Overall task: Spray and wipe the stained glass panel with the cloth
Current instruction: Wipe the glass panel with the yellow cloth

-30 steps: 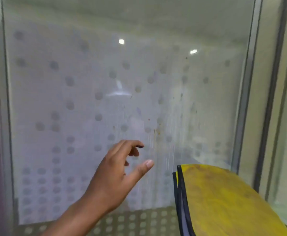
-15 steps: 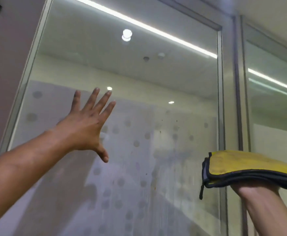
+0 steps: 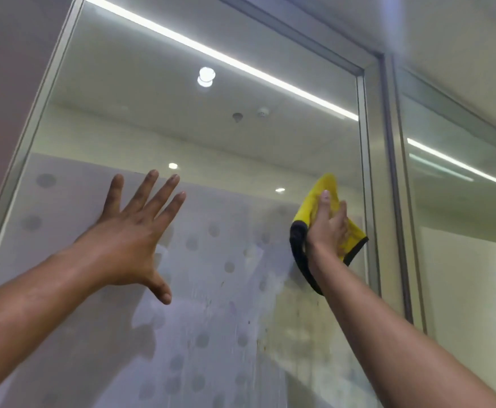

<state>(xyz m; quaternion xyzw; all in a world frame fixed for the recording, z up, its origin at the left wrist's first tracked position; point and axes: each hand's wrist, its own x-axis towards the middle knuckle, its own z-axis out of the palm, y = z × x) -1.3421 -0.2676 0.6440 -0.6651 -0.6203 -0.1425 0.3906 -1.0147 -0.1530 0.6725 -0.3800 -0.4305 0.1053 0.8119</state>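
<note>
The glass panel [image 3: 217, 260] fills the view, frosted with grey dots on its lower part, with brownish specks and wet streaks towards the lower right. My right hand [image 3: 327, 223] presses a yellow cloth [image 3: 314, 201] with a dark border flat against the glass near the panel's right edge. My left hand [image 3: 129, 240] is spread flat on or just off the frosted glass at the left, fingers apart, holding nothing. No spray bottle is in view.
A metal frame post [image 3: 388, 187] runs along the panel's right side, with a second glass pane [image 3: 461, 216] beyond it. A purple-grey wall [image 3: 2, 98] borders the left. Ceiling strip lights reflect across the top.
The view has tilted upward. My right hand has lifted the cloth from low at the right and pressed it onto the glass. My left hand has risen and spread its fingers.
</note>
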